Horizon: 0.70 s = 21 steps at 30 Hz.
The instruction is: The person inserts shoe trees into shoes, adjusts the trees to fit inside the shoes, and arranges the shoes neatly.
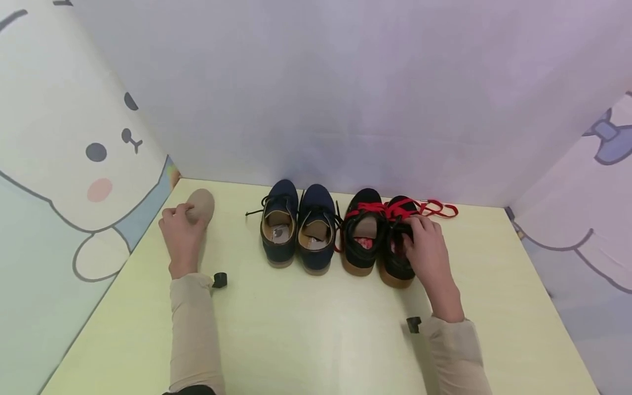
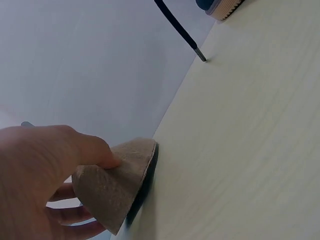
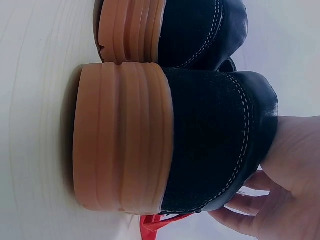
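Note:
At the far left of the table, my left hand (image 1: 181, 233) pinches a flat beige piece shaped like an insole (image 1: 202, 204), with the thumb on its top face. Seen from the left wrist, the beige piece (image 2: 120, 182) bends into a curve, dark along its lower edge. My right hand (image 1: 425, 241) grips the collar of the right-hand black shoe (image 1: 398, 271), which has red laces and a brown sole. In the right wrist view its heel (image 3: 205, 135) faces the camera, fingers on the side and the thumb hidden. The matching black shoe (image 1: 359, 257) stands against it.
Two navy shoes (image 1: 279, 249) (image 1: 315, 257) with dark laces stand side by side left of the black pair, toes toward the back wall (image 1: 316, 109). Loose red laces (image 1: 441, 208) trail to the right. Each wrist carries a small black camera mount (image 1: 220, 280).

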Each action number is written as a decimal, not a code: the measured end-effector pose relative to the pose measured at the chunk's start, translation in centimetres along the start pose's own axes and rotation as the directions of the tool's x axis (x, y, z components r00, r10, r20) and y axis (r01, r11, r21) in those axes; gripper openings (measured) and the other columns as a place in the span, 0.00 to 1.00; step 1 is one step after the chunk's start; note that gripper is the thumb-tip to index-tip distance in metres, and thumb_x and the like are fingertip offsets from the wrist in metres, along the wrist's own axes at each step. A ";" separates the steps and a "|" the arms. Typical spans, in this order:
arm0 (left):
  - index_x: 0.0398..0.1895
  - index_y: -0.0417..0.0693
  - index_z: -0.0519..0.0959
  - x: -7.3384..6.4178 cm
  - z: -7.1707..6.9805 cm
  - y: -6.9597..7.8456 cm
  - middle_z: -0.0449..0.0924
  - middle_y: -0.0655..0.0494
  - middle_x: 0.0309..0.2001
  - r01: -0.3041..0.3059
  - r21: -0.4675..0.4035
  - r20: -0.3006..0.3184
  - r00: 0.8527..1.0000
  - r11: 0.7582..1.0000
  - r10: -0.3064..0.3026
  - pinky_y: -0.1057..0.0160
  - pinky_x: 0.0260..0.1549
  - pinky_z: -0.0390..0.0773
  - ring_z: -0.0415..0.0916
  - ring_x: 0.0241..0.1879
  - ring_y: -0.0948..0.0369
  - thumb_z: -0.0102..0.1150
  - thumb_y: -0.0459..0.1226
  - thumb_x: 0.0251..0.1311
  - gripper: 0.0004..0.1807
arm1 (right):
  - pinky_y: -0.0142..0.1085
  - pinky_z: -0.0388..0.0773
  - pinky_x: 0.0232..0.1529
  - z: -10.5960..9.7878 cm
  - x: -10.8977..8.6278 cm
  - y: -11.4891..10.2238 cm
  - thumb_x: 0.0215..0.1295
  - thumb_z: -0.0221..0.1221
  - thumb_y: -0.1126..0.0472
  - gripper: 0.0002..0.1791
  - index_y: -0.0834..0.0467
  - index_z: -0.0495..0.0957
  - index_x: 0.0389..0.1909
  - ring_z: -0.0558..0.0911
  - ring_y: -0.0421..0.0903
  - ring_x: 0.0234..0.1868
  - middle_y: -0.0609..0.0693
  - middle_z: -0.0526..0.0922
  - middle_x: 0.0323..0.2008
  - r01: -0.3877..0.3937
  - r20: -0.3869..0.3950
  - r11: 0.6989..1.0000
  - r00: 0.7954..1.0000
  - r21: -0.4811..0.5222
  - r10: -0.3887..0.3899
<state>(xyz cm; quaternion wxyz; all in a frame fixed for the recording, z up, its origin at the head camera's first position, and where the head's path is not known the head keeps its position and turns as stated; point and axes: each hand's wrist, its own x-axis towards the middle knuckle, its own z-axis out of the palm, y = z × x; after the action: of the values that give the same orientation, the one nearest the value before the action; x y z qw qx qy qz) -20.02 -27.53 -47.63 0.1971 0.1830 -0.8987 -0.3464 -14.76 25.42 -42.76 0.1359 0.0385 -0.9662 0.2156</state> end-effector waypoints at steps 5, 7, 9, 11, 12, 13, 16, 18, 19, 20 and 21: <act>0.65 0.39 0.77 -0.2 -0.1 0.3 0.67 0.31 0.64 0.008 -0.017 -0.017 1.000 1.000 -0.008 0.36 0.64 0.66 0.63 0.65 0.34 0.58 0.37 0.67 0.24 | 0.65 0.71 0.65 0.0 0.0 0.0 0.72 0.61 0.70 0.17 0.66 0.76 0.60 0.71 0.71 0.63 0.68 0.75 0.63 0.001 0.002 1.000 1.000 -0.004 -0.001; 0.64 0.39 0.78 -0.4 -0.1 0.3 0.68 0.31 0.64 0.002 -0.014 -0.022 1.000 1.000 -0.003 0.35 0.64 0.66 0.63 0.64 0.34 0.58 0.36 0.67 0.23 | 0.65 0.71 0.65 0.0 0.0 0.0 0.71 0.61 0.70 0.17 0.65 0.76 0.60 0.71 0.71 0.63 0.68 0.76 0.62 0.001 -0.001 1.000 1.000 -0.006 -0.001; 0.64 0.38 0.78 -0.6 0.0 0.3 0.68 0.31 0.64 -0.011 -0.017 -0.024 1.000 1.000 0.011 0.35 0.62 0.67 0.64 0.63 0.34 0.59 0.35 0.67 0.23 | 0.65 0.71 0.66 0.0 -0.1 0.1 0.71 0.60 0.70 0.18 0.65 0.76 0.60 0.71 0.71 0.63 0.68 0.76 0.62 0.002 -0.005 1.000 1.000 -0.011 -0.002; 0.63 0.38 0.79 -0.8 0.0 0.3 0.69 0.32 0.63 -0.033 -0.021 -0.026 0.999 0.999 0.032 0.35 0.61 0.67 0.65 0.62 0.33 0.60 0.34 0.66 0.22 | 0.65 0.70 0.66 0.2 -0.1 0.1 0.71 0.60 0.70 0.17 0.65 0.76 0.60 0.71 0.71 0.63 0.68 0.76 0.61 0.008 -0.014 1.000 1.000 -0.013 -0.008; 0.62 0.38 0.79 -0.9 0.1 0.3 0.70 0.32 0.63 -0.048 -0.027 -0.029 0.998 0.998 0.047 0.36 0.61 0.68 0.66 0.61 0.33 0.61 0.33 0.66 0.21 | 0.65 0.70 0.66 0.2 -0.1 0.2 0.71 0.60 0.71 0.17 0.65 0.76 0.59 0.72 0.71 0.62 0.68 0.76 0.61 0.011 -0.022 1.000 1.000 -0.013 -0.011; 0.62 0.38 0.79 -1.1 0.1 0.4 0.70 0.32 0.62 -0.062 -0.033 -0.030 0.998 0.998 0.061 0.36 0.60 0.68 0.66 0.60 0.33 0.61 0.33 0.66 0.21 | 0.65 0.70 0.66 0.2 -0.1 0.2 0.71 0.60 0.71 0.17 0.65 0.76 0.59 0.72 0.71 0.62 0.68 0.76 0.61 0.015 -0.028 1.000 1.000 -0.013 -0.015; 0.62 0.38 0.80 -1.5 -0.1 0.6 0.72 0.33 0.61 -0.092 -0.031 -0.036 0.995 0.995 0.091 0.36 0.59 0.68 0.67 0.59 0.34 0.63 0.33 0.66 0.21 | 0.66 0.69 0.66 0.2 -0.1 0.2 0.71 0.59 0.71 0.17 0.65 0.76 0.59 0.72 0.71 0.62 0.68 0.76 0.61 0.020 -0.029 1.000 0.999 -0.009 -0.020; 0.62 0.39 0.80 -1.8 -0.4 0.7 0.72 0.34 0.61 -0.107 -0.026 -0.039 0.994 0.994 0.106 0.37 0.59 0.69 0.68 0.58 0.34 0.65 0.34 0.67 0.21 | 0.66 0.69 0.66 0.2 -0.1 0.2 0.72 0.58 0.71 0.17 0.65 0.75 0.60 0.72 0.71 0.62 0.68 0.76 0.61 0.018 -0.018 1.000 1.000 -0.007 -0.018; 0.62 0.39 0.81 -2.0 -0.6 0.8 0.73 0.34 0.61 -0.114 -0.022 -0.040 0.993 0.993 0.113 0.36 0.58 0.69 0.68 0.58 0.34 0.65 0.34 0.67 0.21 | 0.66 0.69 0.66 0.2 -0.1 0.2 0.72 0.58 0.71 0.17 0.65 0.75 0.60 0.71 0.71 0.62 0.68 0.76 0.61 0.018 -0.012 1.000 1.000 -0.007 -0.018; 0.62 0.39 0.81 -2.1 -0.9 1.0 0.73 0.34 0.60 -0.120 -0.018 -0.039 0.992 0.993 0.120 0.36 0.58 0.69 0.68 0.57 0.34 0.66 0.34 0.67 0.21 | 0.66 0.69 0.66 0.1 -0.1 0.2 0.72 0.57 0.71 0.17 0.65 0.75 0.60 0.72 0.71 0.62 0.68 0.76 0.61 0.020 -0.008 1.000 1.000 -0.008 -0.020; 0.62 0.40 0.81 -2.3 -1.1 1.1 0.73 0.34 0.60 -0.127 -0.018 -0.037 0.991 0.992 0.126 0.36 0.58 0.69 0.68 0.57 0.35 0.66 0.34 0.67 0.21 | 0.66 0.70 0.66 0.1 -0.1 0.2 0.72 0.57 0.72 0.17 0.65 0.75 0.60 0.72 0.71 0.61 0.68 0.76 0.61 0.023 -0.006 1.000 1.000 -0.010 -0.023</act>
<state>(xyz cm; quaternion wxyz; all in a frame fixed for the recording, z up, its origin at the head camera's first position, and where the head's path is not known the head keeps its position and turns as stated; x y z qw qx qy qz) -17.75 -26.29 -46.59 0.2367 0.1300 -0.9012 -0.3390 -14.74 25.52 -42.97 0.1415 0.0481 -0.9663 0.2095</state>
